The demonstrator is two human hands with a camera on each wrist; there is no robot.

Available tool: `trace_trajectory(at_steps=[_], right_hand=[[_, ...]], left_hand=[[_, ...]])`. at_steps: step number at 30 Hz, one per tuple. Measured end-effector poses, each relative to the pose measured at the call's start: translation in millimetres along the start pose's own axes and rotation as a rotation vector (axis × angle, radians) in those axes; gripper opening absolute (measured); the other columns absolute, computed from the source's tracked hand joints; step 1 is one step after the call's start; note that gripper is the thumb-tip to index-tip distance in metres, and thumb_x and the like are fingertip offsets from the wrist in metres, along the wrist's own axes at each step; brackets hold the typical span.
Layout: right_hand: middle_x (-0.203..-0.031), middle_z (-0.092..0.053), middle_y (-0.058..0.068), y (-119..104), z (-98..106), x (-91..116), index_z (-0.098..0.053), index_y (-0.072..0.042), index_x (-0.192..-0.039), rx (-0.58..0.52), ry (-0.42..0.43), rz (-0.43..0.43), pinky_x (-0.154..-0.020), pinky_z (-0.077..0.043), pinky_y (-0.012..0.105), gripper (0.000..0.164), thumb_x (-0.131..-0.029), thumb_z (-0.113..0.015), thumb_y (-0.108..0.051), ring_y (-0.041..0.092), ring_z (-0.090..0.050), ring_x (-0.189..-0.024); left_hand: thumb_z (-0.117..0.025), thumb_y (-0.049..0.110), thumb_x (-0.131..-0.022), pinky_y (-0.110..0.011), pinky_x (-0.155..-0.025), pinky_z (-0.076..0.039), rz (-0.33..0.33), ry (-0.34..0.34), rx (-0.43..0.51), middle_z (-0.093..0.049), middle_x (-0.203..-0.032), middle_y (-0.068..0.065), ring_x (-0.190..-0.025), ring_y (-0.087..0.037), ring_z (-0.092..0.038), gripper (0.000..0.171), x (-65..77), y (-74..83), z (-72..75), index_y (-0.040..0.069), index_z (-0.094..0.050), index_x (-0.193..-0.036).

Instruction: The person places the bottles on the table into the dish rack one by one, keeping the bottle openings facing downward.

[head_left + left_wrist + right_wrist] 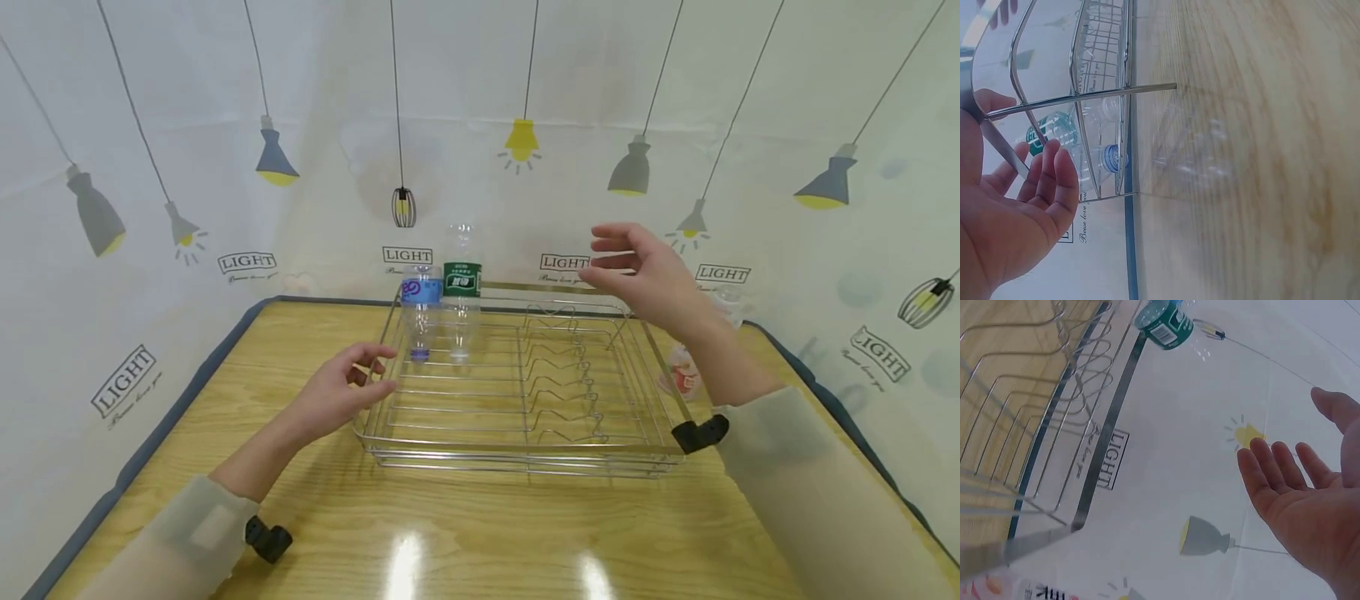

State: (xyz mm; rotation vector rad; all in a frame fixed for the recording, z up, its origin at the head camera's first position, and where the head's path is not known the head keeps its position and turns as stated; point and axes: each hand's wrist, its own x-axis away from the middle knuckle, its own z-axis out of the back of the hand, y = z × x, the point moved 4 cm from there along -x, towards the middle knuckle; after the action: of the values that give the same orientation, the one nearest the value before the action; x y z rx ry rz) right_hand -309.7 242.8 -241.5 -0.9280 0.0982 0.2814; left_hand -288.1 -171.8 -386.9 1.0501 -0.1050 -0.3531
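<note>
Head view. A wire dish rack (525, 449) stands on a wooden table (465, 533). In its far left part are two clear bottles, inverted with their necks down: the blue-labelled bottle (422, 292) and, just beside it to the right, the green-labelled bottle (462, 280). A third bottle (682, 371), with red on its label, is outside the rack on the right, partly hidden by the forearm. The left hand (341, 390) is at the rack's left rim, thumb and fingers apart and slightly bent. The right hand (651, 273) is raised over the far right corner, its thumb likewise apart from the fingers. Behind is a pale wall covering (465, 100) printed with hanging lamps.

Left wrist view. The left hand's fingers are loosely bent near the rack's metal rim; whether they touch it cannot be told. Beyond the wires show the green label and a blue cap (1112, 159).

Right wrist view. The right hand is palm up to the camera, fingers parted, well apart from the rack; the green-labelled bottle, cut by the upper edge, shows a barcode (1162, 334).
</note>
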Motion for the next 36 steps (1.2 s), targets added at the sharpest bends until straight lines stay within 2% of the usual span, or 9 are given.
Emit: trace_trajectory(at_steps=[4, 8, 12, 19, 22, 28, 31, 33, 36], right_hand=[[-0.162, -0.053, 0.007, 17, 26, 18, -0.044, -0.020, -0.165, 0.065, 0.040, -0.003, -0.101, -0.054, 0.019, 0.068, -0.107, -0.073, -0.039, 0.024, -0.059, -0.143], [-0.158, -0.056, 0.002, 36, 51, 35, -0.046, -0.020, -0.164, 0.115, 0.110, -0.006, -0.090, -0.049, 0.004, 0.064, -0.108, -0.070, -0.040, 0.002, -0.060, -0.131], [-0.147, -0.058, -0.011, 58, 75, 51, -0.048, -0.019, -0.163, 0.132, 0.179, -0.012, -0.087, -0.049, 0.003, 0.063, -0.108, -0.070, -0.040, -0.011, -0.057, -0.120], [-0.139, -0.057, -0.027, 89, 102, 72, -0.047, -0.024, -0.164, 0.141, 0.248, -0.053, -0.083, -0.048, 0.003, 0.064, -0.108, -0.071, -0.041, -0.014, -0.056, -0.118], [-0.135, -0.054, -0.033, 101, 108, 77, -0.046, -0.025, -0.165, 0.103, 0.258, -0.065, -0.082, -0.048, 0.003, 0.063, -0.108, -0.071, -0.037, -0.015, -0.056, -0.117], [-0.132, -0.049, -0.036, 127, 118, 82, -0.038, -0.021, -0.170, 0.105, 0.276, -0.099, -0.077, -0.047, 0.007, 0.069, -0.110, -0.069, -0.035, -0.015, -0.052, -0.113], [-0.141, -0.050, -0.024, 142, 120, 82, -0.031, -0.017, -0.173, 0.134, 0.256, -0.143, -0.077, -0.046, 0.008, 0.077, -0.110, -0.068, -0.039, -0.015, -0.048, -0.111], [-0.152, -0.050, -0.007, 153, 120, 82, -0.027, -0.014, -0.175, 0.147, 0.231, -0.172, -0.078, -0.046, 0.006, 0.082, -0.110, -0.067, -0.042, -0.015, -0.046, -0.111], [-0.166, -0.039, 0.018, 167, 117, 82, -0.021, -0.013, -0.176, 0.156, 0.187, -0.218, -0.079, -0.045, 0.003, 0.087, -0.109, -0.067, -0.047, -0.009, -0.046, -0.118]], left_hand=[[-0.075, 0.026, -0.105, -0.029, -0.074, -0.056, 0.002, 0.002, 0.006, -0.060, -0.132, -0.021, -0.097, -0.026, -0.056, 0.051, 0.2, -0.3, 0.0, 0.009, -0.059, -0.150], [-0.075, 0.026, -0.105, -0.032, -0.077, -0.059, 0.006, 0.005, 0.014, -0.060, -0.131, -0.020, -0.096, -0.026, -0.056, 0.052, 0.7, -0.9, -0.2, 0.008, -0.058, -0.151], [-0.075, 0.026, -0.105, -0.034, -0.078, -0.061, 0.009, 0.008, 0.017, -0.059, -0.130, -0.018, -0.095, -0.026, -0.056, 0.051, 0.7, -1.7, -0.5, 0.009, -0.059, -0.151], [-0.075, 0.027, -0.105, -0.034, -0.076, -0.060, 0.008, 0.008, 0.023, -0.059, -0.130, -0.018, -0.095, -0.026, -0.056, 0.050, 0.4, -1.3, -0.9, 0.011, -0.059, -0.150], [-0.074, 0.026, -0.105, -0.035, -0.078, -0.061, 0.007, 0.010, 0.025, -0.059, -0.130, -0.018, -0.095, -0.025, -0.056, 0.050, 0.2, -1.3, -0.5, 0.010, -0.059, -0.150], [-0.074, 0.026, -0.105, -0.035, -0.075, -0.061, 0.006, 0.011, 0.028, -0.059, -0.129, -0.018, -0.094, -0.025, -0.055, 0.050, 0.5, -0.5, 0.2, 0.010, -0.059, -0.150], [-0.075, 0.026, -0.105, -0.035, -0.073, -0.059, 0.008, 0.009, 0.033, -0.059, -0.128, -0.017, -0.094, -0.025, -0.055, 0.051, 0.7, -0.8, 0.1, 0.009, -0.058, -0.150], [-0.075, 0.025, -0.105, -0.035, -0.073, -0.059, 0.008, 0.007, 0.035, -0.059, -0.128, -0.017, -0.094, -0.025, -0.055, 0.052, 0.6, -1.2, -0.2, 0.008, -0.058, -0.151], [-0.075, 0.026, -0.105, -0.035, -0.076, -0.060, 0.005, 0.007, 0.035, -0.059, -0.128, -0.017, -0.094, -0.025, -0.055, 0.053, 0.1, -1.3, -0.6, 0.006, -0.057, -0.151]])
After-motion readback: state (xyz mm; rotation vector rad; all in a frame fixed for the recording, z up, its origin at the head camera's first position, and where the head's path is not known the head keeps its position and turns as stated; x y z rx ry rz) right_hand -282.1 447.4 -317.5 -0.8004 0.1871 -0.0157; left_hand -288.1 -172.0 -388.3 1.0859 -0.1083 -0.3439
